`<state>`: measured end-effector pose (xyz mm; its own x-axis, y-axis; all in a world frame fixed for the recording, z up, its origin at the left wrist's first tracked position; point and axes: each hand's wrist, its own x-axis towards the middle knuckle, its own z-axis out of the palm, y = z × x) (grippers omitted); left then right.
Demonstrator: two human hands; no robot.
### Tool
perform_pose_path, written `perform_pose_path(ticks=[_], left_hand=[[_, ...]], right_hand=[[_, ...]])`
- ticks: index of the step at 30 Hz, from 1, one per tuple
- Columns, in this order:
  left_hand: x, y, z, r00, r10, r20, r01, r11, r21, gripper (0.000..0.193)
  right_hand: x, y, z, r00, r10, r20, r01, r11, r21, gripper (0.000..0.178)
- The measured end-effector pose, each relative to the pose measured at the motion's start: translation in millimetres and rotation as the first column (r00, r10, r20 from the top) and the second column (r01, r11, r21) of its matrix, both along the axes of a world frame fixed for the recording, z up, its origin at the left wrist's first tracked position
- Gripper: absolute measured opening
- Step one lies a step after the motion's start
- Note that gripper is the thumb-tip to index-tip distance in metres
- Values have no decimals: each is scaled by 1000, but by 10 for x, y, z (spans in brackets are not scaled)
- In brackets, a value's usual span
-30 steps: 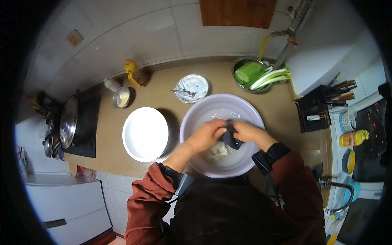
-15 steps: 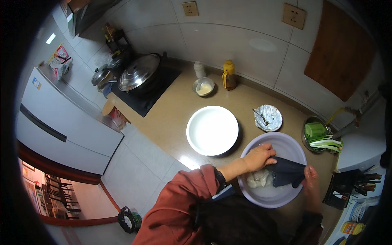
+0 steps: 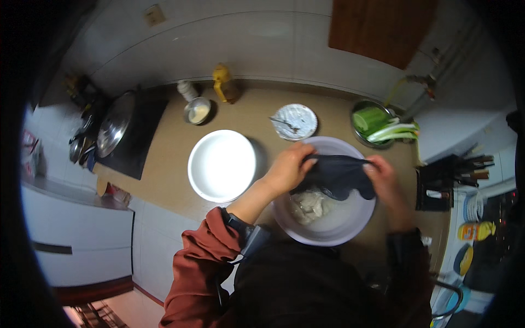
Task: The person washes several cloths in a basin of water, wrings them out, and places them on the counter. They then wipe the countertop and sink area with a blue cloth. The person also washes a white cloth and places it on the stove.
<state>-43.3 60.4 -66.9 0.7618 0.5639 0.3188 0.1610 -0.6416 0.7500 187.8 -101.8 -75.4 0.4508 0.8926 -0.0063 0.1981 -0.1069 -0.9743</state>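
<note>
A dark navy cloth (image 3: 340, 174) is stretched between my two hands over a pale lavender basin (image 3: 365, 210). My left hand (image 3: 288, 167) pinches one upper corner, and my right hand (image 3: 384, 177) grips the opposite one at the basin's right side. From the taut top edge the cloth hangs down into the basin, hiding part of the inside. Cloudy whitish liquid fills the basin's bottom. A soft whitish lump (image 3: 310, 206) lies in it below the cloth; its kind I cannot tell.
Left of the basin stands a white bowl (image 3: 221, 165). Behind are a foil-lined dish (image 3: 295, 121), a metal bowl of green vegetables (image 3: 374, 123), a small bowl (image 3: 198, 112) and a yellow-topped jug (image 3: 223, 85). A knife block (image 3: 451, 175) is at right, a lidded wok (image 3: 116, 127) far left.
The head view has shifted to the right. Both hands have drawn the cloth from a slanted, bunched shape into a wide spread with a nearly level top edge.
</note>
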Motion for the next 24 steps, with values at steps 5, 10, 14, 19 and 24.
perform_pose_path(ticks=[5, 10, 14, 19, 24], left_hand=[[172, -174, -1103, 819, -70, -570, 8, 994, -110, 25], [316, -394, -1446, 626, -93, -774, 81, 995, -54, 31], [239, -159, -1145, 799, -222, -559, 119, 969, -215, 31], [66, -23, -262, 985, -155, -76, 137, 969, -205, 15], [45, -160, 664, 984, -163, 76, 176, 962, -210, 17]], right_hand=[[-144, 22, -1123, 777, 380, 502, -77, 848, -524, 24], [-431, 58, -1429, 594, 503, 627, 46, 757, -651, 34], [-165, 51, -1132, 904, 231, 361, -16, 859, -511, 23], [-10, -107, -175, 829, 8, -559, -156, 964, -216, 27], [-279, -1, 856, 776, 167, -608, -71, 981, 179, 33]])
